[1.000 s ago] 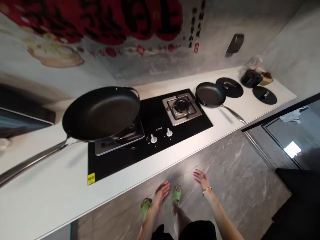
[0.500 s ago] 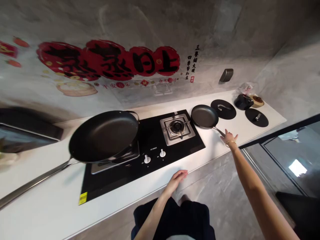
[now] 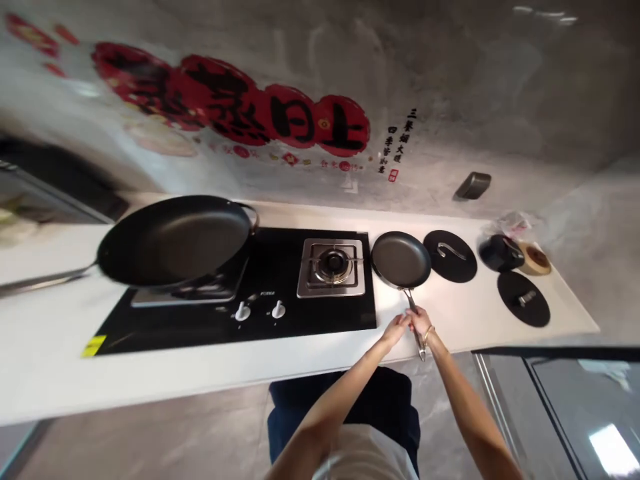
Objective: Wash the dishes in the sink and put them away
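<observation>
A small black frying pan (image 3: 401, 259) lies on the white counter, just right of the stove, its handle pointing toward me. My right hand (image 3: 421, 321), with a bracelet at the wrist, is closed around that handle, and the handle's metal end sticks out below it. From the left, my left hand (image 3: 397, 329) meets the handle with its fingers drawn together beside the right hand's fingers. Its fingertips are small and partly hidden. The single burner (image 3: 333, 265) with a steel drip tray is just left of the pan.
A large wok-like pan (image 3: 177, 243) covers the left burner of the black stove (image 3: 300, 327), its long handle reaching left. Two round black lids (image 3: 453, 268) (image 3: 525, 310), a dark pot (image 3: 495, 253) and a brown-topped container (image 3: 537, 259) stand at the right. Two white knobs face me.
My right hand has gone from reaching at the pan's handle to gripping it. The handle has swung toward me. My left hand has moved up and right to the handle. The view has shifted right.
</observation>
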